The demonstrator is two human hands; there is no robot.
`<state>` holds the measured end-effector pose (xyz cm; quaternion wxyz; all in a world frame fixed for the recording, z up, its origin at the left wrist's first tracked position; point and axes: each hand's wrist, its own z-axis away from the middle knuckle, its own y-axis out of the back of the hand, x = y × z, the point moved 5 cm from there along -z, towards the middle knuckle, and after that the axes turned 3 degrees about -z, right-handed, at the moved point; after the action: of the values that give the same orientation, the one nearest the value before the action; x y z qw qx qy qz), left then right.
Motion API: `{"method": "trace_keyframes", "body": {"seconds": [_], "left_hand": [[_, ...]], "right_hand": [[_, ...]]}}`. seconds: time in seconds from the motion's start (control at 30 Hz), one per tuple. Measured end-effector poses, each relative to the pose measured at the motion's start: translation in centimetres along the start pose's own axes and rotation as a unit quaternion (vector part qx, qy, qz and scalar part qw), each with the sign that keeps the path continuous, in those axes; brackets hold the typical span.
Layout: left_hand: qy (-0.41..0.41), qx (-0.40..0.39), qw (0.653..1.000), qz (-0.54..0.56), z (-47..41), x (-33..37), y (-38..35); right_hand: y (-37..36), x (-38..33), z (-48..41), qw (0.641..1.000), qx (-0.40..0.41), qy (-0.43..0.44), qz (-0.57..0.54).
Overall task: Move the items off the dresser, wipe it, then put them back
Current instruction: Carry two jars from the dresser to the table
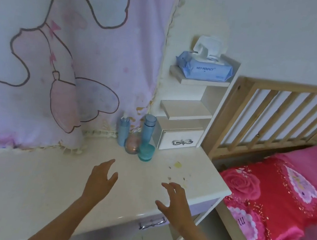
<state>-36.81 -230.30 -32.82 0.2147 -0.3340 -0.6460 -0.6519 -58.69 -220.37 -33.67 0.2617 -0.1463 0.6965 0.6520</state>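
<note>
The white dresser top (50,182) carries a cluster of toiletries at its back: a blue pump bottle (123,129), a taller blue bottle (148,129), a round pinkish jar (132,144) and a teal jar (146,152). Small stains and crumbs (177,165) mark the surface to their right. My left hand (101,180) hovers open above the dresser, a short way in front of the jars. My right hand (175,200) is open too, over the front right part of the top. Neither hand touches anything.
A small shelf unit with a drawer (179,140) stands at the dresser's back right, and a blue wet-wipe pack (205,66) lies on its top shelf. A pink printed cloth (61,58) hangs behind. A bed with red bedding (275,204) and a wooden headboard (273,118) is to the right.
</note>
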Motion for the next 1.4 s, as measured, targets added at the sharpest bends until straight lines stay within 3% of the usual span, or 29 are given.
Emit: {"method": "trace_keyframes", "body": {"seconds": [0.33,0.6,0.8,0.97,1.17,1.4], "left_hand": [[0.057,-0.061,0.996,-0.042,-7.2,-2.7,-5.7],[0.126,-0.034,0.989,-0.067,-11.1,-2.4,-8.5],[0.063,-0.031,0.987,-0.143,-15.8,-0.2,-10.2],[0.019,-0.066,0.977,-0.202,-18.1,-0.3,-11.1],[0.021,-0.137,0.951,-0.277,-20.0,-1.2,-12.0],[0.017,-0.084,0.962,-0.259,-20.3,-0.9,-12.6]], "right_hand": [[-4.6,3.2,-5.7,0.994,-0.049,-0.075,-0.059],[-4.5,1.9,-15.4,0.995,-0.053,-0.016,-0.087],[-5.0,2.5,-22.6,0.991,-0.078,-0.006,-0.107],[-6.7,2.2,-25.1,0.981,-0.168,0.049,-0.080],[-7.9,2.4,-25.7,0.971,-0.206,0.073,-0.096],[-7.6,3.5,-26.0,0.965,-0.220,0.086,-0.116]]}}
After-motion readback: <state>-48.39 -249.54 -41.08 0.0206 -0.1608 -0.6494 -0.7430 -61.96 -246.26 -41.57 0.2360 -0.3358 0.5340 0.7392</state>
